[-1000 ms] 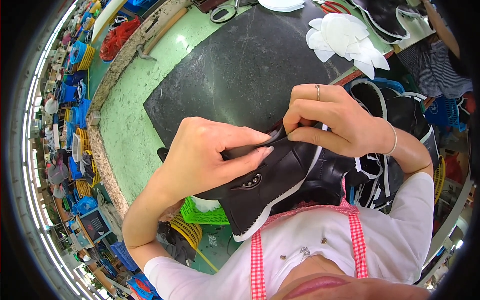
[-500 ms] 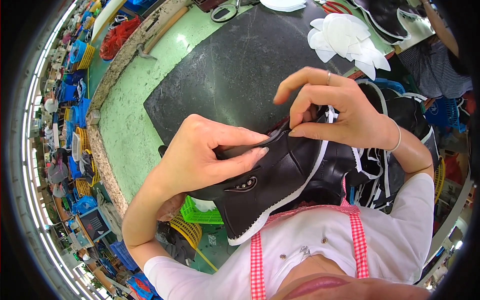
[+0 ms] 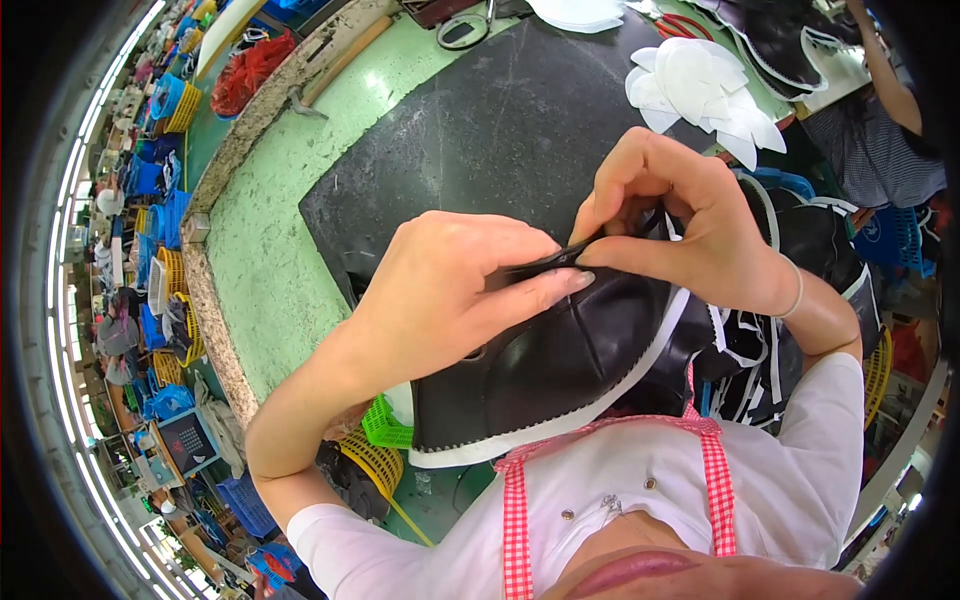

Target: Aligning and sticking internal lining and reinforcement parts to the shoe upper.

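A black leather shoe upper (image 3: 530, 365) with a white, jagged-cut lower border is held up in front of my chest, over the table's near edge. My left hand (image 3: 435, 300) pinches its folded top edge between thumb and fingers. Close beside those fingertips, my right hand (image 3: 690, 225) grips the same edge, thumb against bent fingers. The ornament on the upper's side is mostly covered by my left hand. What lies inside the fold cannot be seen.
Beneath my hands lies a black mat (image 3: 430, 150) on a green tabletop (image 3: 250, 240). White cut pieces (image 3: 690, 85), red-handled tool (image 3: 685, 25), scissors (image 3: 465, 30) and a hammer (image 3: 345, 65) lie around it. More black uppers (image 3: 815, 240) are piled at right. Another person (image 3: 865, 150) sits beyond.
My left hand has slid right along the edge, closer to my right hand. My right hand's raised fingers have come down onto the edge. The ornament is now largely covered.
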Demonstrator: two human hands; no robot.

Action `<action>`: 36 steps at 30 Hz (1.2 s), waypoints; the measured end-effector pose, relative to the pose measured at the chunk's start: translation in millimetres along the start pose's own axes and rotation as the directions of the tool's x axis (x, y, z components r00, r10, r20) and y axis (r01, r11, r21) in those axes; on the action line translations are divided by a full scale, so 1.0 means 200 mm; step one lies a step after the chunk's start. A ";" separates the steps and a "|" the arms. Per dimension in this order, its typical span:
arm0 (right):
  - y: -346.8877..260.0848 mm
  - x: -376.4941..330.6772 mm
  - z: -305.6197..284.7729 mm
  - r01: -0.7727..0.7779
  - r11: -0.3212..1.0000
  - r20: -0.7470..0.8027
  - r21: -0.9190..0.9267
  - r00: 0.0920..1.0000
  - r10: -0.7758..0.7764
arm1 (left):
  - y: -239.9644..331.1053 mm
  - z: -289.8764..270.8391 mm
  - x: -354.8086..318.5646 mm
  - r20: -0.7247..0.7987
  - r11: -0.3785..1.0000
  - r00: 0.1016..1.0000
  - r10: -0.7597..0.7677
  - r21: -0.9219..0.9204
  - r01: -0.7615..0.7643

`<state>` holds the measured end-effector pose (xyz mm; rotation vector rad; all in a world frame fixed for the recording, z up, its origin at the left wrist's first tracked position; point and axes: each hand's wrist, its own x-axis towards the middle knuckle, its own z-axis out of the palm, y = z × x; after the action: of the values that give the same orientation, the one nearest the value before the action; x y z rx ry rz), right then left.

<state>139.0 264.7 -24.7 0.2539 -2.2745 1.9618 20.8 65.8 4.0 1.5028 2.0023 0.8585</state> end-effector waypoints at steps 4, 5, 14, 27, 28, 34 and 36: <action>-0.01 -0.01 -0.07 -0.171 0.982 0.020 -0.077 0.985 0.173 | -0.01 -0.02 -0.02 0.019 0.989 0.996 -0.082 -0.119 0.084; 0.00 -0.03 -0.09 -0.213 0.975 0.016 -0.059 0.977 0.214 | -0.01 -0.02 -0.02 0.005 0.988 0.997 -0.081 -0.131 0.081; 0.06 -0.02 -0.12 -0.308 0.933 0.073 0.188 0.951 0.299 | -0.03 0.00 -0.01 -0.017 0.978 0.999 -0.040 -0.208 0.035; 0.11 -0.02 -0.13 -0.306 0.927 0.097 0.215 0.952 0.292 | -0.10 -0.09 -0.01 0.163 0.887 0.969 -0.186 -0.395 0.237; 0.11 -0.02 -0.12 -0.297 0.928 0.083 0.225 0.955 0.286 | -0.11 -0.09 -0.01 0.163 0.887 0.969 -0.186 -0.395 0.237; 0.12 -0.02 -0.12 -0.280 0.921 0.041 0.272 0.959 0.279 | -0.13 -0.06 0.00 0.115 0.764 0.968 -0.225 -0.595 0.248; 0.08 -0.01 -0.10 -0.303 0.931 0.046 0.201 0.953 0.300 | -0.11 -0.06 0.00 0.128 0.835 0.961 -0.245 -0.475 0.277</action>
<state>137.1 287.6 -37.3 -0.0708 -2.2292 2.3562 -2.5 59.6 -4.3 0.9319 1.7151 1.0832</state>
